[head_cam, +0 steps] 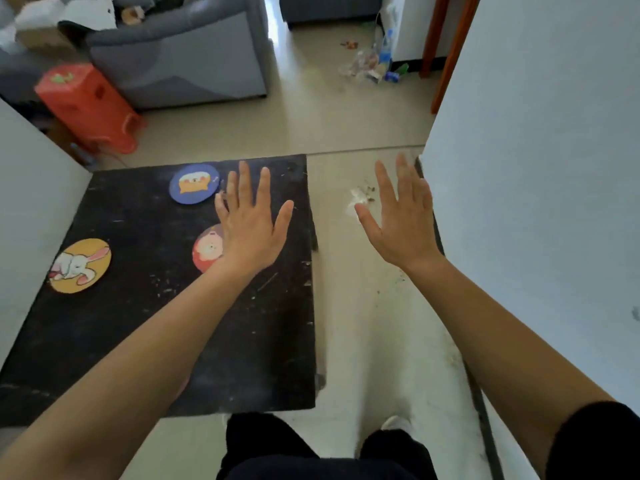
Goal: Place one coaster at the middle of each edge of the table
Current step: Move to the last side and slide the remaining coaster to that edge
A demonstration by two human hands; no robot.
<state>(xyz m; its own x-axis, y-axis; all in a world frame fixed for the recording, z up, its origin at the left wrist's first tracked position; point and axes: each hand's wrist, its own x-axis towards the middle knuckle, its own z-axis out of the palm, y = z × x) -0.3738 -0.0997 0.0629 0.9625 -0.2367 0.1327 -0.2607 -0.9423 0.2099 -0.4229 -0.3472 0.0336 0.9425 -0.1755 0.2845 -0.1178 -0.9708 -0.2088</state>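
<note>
Three coasters are showing on the black counter (104, 341), and judging by where they are lying, the job is looking only partly done. The blue coaster (194, 183) is sitting close to the far edge at about 12 o'clock, roughly mid-edge. The yellow rabbit coaster (80, 265) is lying near the left edge at about 9 o'clock, close to its middle. The red coaster (207, 249) is resting toward 3 o'clock but well inside the right edge, partly hidden under the left wrist, so it is probably needing a nudge outward. No coaster is showing on the near edge at 6 o'clock; the left forearm is crossing that area, so I cannot tell whether a fourth one is lying beneath it.

The left hand (251, 225) is hovering flat over the counter, fingers spread and grasping nothing, just beside the blue coaster and overlapping the red one. The right hand (403, 220) is hanging over the floor at the counter's right, likewise splayed and empty.

Around the counter, an orange plastic stool (88, 105) is standing at 11 o'clock beside a grey sofa (180, 64), white walls are closing in at both sides, and litter with bottles (374, 64) is lying on the floor at 1 o'clock. Nothing on the counter itself is blocking the remaining spots
</note>
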